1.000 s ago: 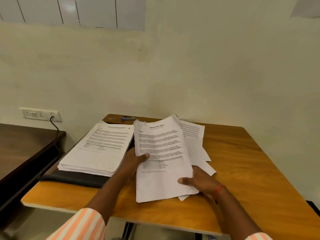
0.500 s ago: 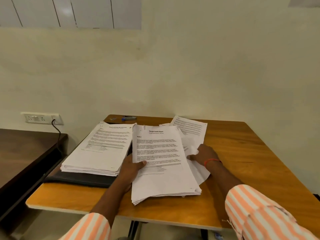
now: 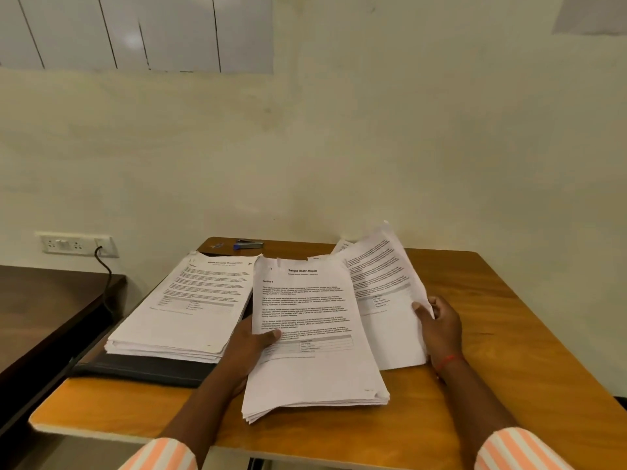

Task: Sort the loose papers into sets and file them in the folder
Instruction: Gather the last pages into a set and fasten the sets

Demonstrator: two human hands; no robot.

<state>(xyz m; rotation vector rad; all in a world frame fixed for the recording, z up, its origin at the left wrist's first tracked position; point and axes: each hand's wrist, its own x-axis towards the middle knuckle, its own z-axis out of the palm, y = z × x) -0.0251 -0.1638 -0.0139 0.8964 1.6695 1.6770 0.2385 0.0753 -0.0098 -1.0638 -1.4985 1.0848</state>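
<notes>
A pale cream wall [image 3: 373, 147] backs a wooden table [image 3: 509, 334] with an orange-brown top; a darker table [image 3: 44, 317] stands to its left under a wall socket [image 3: 74, 244] with a black cable plugged in.

The printed white papers lie in three groups. One thick stack [image 3: 190, 300] rests on the single black folder [image 3: 142, 369], which lies flat at the table's left side. A second stack [image 3: 312, 334], its top page headed "Sample Health Report", lies in the middle, just beside the folder. The left hand [image 3: 251, 347] grips this stack's left edge, thumb pressed on the top page and fingers hidden beneath. To the right, the right hand [image 3: 441, 323] pinches the right edge of a printed sheet [image 3: 383, 283], whose far end is raised off the table and curls upward. Whether it is one sheet or several is unclear. A few page corners peek out behind it.

One blue and grey stapler [image 3: 249, 245] lies at the table's far edge.
</notes>
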